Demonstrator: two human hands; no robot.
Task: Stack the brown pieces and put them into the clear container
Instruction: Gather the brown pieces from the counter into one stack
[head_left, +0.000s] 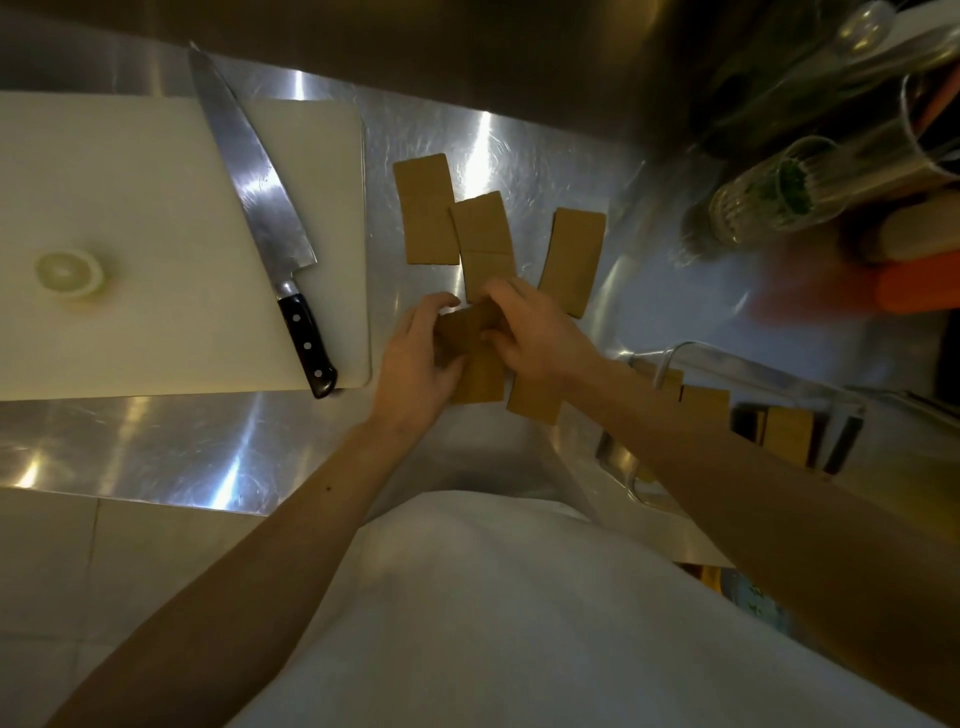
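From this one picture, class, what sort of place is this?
Probably a commercial kitchen prep station: a stainless steel counter, a white cutting board with a chef's knife lying across it, and a cut onion.

Steel worktop (156, 447), shiny and streaked with glare. At its left sits a white cutting board (130, 208). Just right of the board, flat brown pieces (426, 208) lie scattered on the bare metal, some overlapping, one (571, 260) a little apart. Further right, near the edge, sits a clear container (737, 410) with more brown pieces inside.
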